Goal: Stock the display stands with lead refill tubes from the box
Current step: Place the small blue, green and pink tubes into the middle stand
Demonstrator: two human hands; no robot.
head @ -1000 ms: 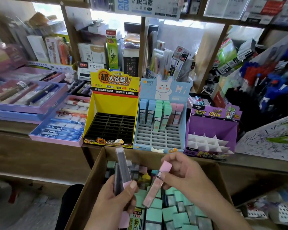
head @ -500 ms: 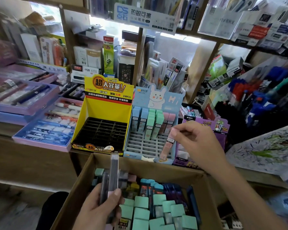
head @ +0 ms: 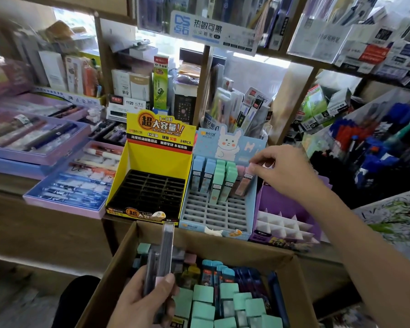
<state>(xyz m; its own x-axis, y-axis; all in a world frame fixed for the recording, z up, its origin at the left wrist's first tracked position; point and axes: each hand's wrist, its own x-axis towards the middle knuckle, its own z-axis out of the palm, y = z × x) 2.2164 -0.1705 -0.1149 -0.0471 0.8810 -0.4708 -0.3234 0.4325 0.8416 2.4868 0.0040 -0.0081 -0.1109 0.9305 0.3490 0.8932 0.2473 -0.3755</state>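
Your right hand (head: pixel 287 171) pinches the cap end of a pink lead refill tube (head: pixel 245 183) between thumb and fingertips. The tube's lower end sits in a slot of the blue display stand (head: pixel 213 214), just below and to the left of that hand, beside the pastel tubes already standing there.

Your left hand (head: pixel 140 301) is curled round a few clear tubes (head: pixel 166 252), upright over the near-left part of the cardboard box (head: pixel 223 242). More tubes lie packed in the box to the right of that hand.

Judgement: the tubes look light, rigid and smooth, so likely slippery, with brittle contents. Hold each one near the cap, lower it straight and do not force it.

The yellow display stand (head: pixel 152 157), ahead of your left hand, shows open slots.
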